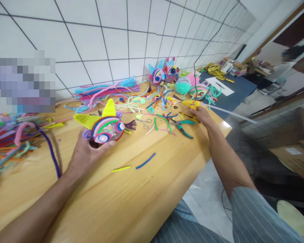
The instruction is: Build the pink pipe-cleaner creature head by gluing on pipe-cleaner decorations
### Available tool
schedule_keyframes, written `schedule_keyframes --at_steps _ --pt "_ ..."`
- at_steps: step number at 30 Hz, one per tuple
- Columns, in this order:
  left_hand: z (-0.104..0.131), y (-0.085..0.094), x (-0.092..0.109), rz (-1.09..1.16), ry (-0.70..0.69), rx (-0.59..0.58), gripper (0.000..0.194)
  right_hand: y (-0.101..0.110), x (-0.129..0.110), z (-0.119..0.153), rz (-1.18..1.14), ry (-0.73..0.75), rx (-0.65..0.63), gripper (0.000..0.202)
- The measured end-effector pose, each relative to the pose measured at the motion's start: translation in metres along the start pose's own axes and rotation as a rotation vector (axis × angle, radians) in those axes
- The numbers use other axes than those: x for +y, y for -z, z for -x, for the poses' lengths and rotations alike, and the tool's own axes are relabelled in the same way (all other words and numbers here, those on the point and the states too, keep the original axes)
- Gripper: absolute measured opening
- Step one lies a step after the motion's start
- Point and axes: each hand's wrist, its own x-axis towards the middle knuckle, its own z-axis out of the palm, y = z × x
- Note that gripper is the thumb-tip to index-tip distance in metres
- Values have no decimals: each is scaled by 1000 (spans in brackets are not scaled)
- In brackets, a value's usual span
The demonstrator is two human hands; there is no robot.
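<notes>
Left hand (87, 150) curved around the lower left side of the decorated figure (106, 129), its thumb along the bottom edge; the figure sits directly at the fingers, yellow horns upward, tassel pointing right. Right hand (203, 114), well apart on the far right side of the table (111, 206), with its fingers closed about the handle of the yellow glue gun (191, 103); a long translucent glue stick (233, 112) extends behind it. Whether the gun is clear of the surface cannot be told. The step in hand is judged to be taking hold of the gun while the figure is steadied; applying glue would call for bringing nozzle and figure together, with the trailing stick and the cord (195, 72) kept free of the loose pieces. Between the hands lie the scissors (143, 121), just beside the figure's tassel, and the teal-handled pliers (184, 131), nearer the right hand. In front of the figure, a yellow strip (121, 168) and a blue strip (145, 161) lie apart, end toward end. Beyond, two similar figures (157, 77) stand near the tiled wall (111, 40), right of a bundle of pipe cleaners (111, 89)
</notes>
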Motion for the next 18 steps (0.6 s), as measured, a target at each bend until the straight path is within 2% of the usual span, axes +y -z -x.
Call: schedule_keyframes --at_steps 3,5,7,9,10,11,12,14,16,18 --pt "3 -1 2 33 3 13 68 7 5 16 41 26 13 29" --pt "4 -3 2 112 -18 -15 75 12 6 37 93 59 95 38" --pt "3 -4 0 172 -43 -17 84 16 -1 66 121 80 195 35" --pt "2 -4 -4 215 -75 -21 90 15 -20 104 58 157 302 27" --pt "1 -4 -5 235 -86 -37 90 13 -34 125 -5 250 268 22" --pt "1 -4 -7 256 -87 -51 88 8 -50 147 -53 355 182 18" --pt "0 -5 -8 270 -93 -56 87 1 -69 167 -66 458 43 14" --pt "-1 -6 -12 284 -108 -53 88 -19 -106 202 -110 683 -142 6" --pt "-2 -8 -17 295 -121 -39 91 -45 -137 226 -102 849 -362 5" --pt "-3 -11 -22 310 -138 -27 91 -71 -160 239 -45 982 -498 4"
